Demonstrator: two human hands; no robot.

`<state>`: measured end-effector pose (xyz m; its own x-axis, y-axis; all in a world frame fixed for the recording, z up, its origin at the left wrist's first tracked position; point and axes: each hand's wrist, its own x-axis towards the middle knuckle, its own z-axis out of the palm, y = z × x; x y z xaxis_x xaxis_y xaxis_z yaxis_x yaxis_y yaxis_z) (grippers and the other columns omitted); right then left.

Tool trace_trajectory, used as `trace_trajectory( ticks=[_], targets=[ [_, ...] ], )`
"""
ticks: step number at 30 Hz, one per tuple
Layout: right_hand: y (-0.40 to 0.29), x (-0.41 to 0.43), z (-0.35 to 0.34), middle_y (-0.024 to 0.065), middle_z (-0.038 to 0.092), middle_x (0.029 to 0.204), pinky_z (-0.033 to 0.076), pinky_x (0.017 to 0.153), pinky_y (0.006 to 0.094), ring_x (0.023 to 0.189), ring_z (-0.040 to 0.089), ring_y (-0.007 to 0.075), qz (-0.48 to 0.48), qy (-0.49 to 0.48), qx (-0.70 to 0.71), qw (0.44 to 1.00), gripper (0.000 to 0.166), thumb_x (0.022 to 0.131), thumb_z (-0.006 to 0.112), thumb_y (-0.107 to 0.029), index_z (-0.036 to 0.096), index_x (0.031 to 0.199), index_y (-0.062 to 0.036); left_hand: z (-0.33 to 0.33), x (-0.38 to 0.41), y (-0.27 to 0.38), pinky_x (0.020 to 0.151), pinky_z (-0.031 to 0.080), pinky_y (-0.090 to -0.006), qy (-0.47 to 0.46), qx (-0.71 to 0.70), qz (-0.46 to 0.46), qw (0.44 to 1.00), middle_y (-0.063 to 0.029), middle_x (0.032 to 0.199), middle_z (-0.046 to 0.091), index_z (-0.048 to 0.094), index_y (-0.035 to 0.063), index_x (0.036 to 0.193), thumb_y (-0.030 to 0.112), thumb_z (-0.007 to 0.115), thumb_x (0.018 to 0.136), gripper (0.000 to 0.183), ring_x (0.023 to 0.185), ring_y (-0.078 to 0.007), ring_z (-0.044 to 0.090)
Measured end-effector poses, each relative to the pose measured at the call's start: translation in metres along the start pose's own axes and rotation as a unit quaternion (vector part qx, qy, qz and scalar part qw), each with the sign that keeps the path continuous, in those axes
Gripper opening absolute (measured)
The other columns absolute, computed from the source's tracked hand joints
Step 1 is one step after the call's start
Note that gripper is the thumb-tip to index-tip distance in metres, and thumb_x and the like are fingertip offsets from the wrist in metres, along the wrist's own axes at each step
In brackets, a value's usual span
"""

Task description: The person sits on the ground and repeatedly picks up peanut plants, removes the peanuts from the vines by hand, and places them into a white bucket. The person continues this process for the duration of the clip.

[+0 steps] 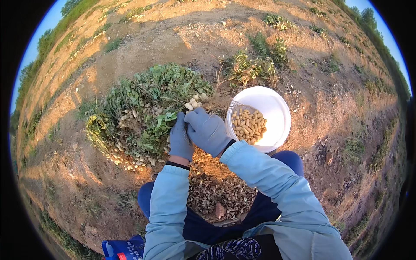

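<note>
My left hand point(181, 139), in a grey glove, is closed on a peanut plant whose green leaves stick out beside it. My right hand point(208, 130), gloved the same way, presses against the left one at the plant's pod end; its fingertips are partly hidden. Pale peanut pods point(194, 103) cluster just above both hands. To the left lies a heap of pulled peanut plants point(152, 87), leaves and pods mixed. A white plastic bucket point(279, 113) stands right of my right hand, partly filled with loose peanuts in their shells point(248, 125).
Dry leaves point(224, 195) and a reddish stone point(220, 210) lie between my legs. A blue printed bag point(126, 248) sits at lower left. Uprooted plants point(253, 66) lie beyond the bucket on bare soil point(143, 48), with more small heaps farther off.
</note>
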<state>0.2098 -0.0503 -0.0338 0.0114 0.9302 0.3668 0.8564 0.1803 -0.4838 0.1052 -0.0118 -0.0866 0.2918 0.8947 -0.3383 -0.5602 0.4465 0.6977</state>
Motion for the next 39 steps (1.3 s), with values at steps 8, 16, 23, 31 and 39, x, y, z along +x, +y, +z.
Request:
trace_trajectory(
  ticks=[8, 16, 23, 31, 39],
  targets=[
    [-0.006, -0.016, -0.026, 0.007, 0.057, 0.071, 0.047, 0.055, 0.0424, 0.063, 0.06, 0.0306, -0.09, -0.054, 0.155, 0.982, 0.012, 0.073, 0.057, -0.01, 0.052, 0.084, -0.0138, 0.008, 0.001, 0.008, 0.071, 0.051, -0.0347, 0.06, -0.005, -0.026, 0.998, -0.0123, 0.089, 0.065, 0.057, 0.0016, 0.099, 0.041, 0.052, 0.093, 0.04, 0.079, -0.022, 0.062],
    [0.065, -0.02, -0.078, 0.0106, 0.067, 0.077, 0.052, 0.065, 0.0399, 0.072, 0.065, 0.0291, 0.055, -0.282, -0.185, 0.94, 0.017, 0.083, 0.054, -0.025, 0.065, 0.092, -0.0144, 0.01, -0.002, 0.016, 0.08, 0.047, -0.0335, 0.125, 0.116, 0.034, 0.985, -0.0049, 0.111, 0.06, 0.051, 0.0058, 0.116, 0.042, 0.051, 0.093, 0.042, 0.096, -0.0209, 0.061],
    [0.013, -0.002, -0.122, 0.0092, 0.066, 0.085, 0.05, 0.076, 0.0369, 0.081, 0.064, 0.0271, 0.026, -0.131, 0.268, 0.954, 0.014, 0.08, 0.066, -0.015, 0.065, 0.089, -0.0047, 0.004, 0.009, -0.011, 0.064, 0.038, -0.0327, 0.123, 0.311, 0.113, 0.936, -0.0041, 0.078, 0.054, 0.058, -0.0075, 0.108, 0.052, 0.051, 0.09, 0.062, 0.067, -0.0157, 0.041],
    [0.064, 0.023, -0.081, 0.0168, 0.061, 0.108, 0.047, 0.086, 0.0421, 0.101, 0.058, 0.0346, 0.11, -0.182, -0.027, 0.977, 0.051, 0.079, 0.066, -0.043, 0.059, 0.114, -0.0072, 0.006, -0.008, 0.001, 0.075, 0.039, -0.0429, 0.098, 0.483, 0.076, 0.867, -0.0205, 0.09, 0.059, 0.056, -0.007, 0.114, 0.056, 0.048, 0.088, 0.069, 0.081, -0.0331, 0.054],
    [0.05, 0.031, -0.08, 0.0143, 0.062, 0.11, 0.045, 0.09, 0.0329, 0.101, 0.058, 0.0205, 0.102, -0.289, 0.338, 0.89, 0.071, 0.073, 0.074, -0.042, 0.05, 0.124, 0.0015, -0.043, -0.009, 0.011, 0.085, 0.041, -0.0333, -0.01, 0.273, 0.307, 0.912, -0.0095, 0.101, 0.059, 0.052, -0.0007, 0.121, 0.007, 0.053, 0.09, 0.032, 0.089, -0.0234, 0.053]
  ],
)
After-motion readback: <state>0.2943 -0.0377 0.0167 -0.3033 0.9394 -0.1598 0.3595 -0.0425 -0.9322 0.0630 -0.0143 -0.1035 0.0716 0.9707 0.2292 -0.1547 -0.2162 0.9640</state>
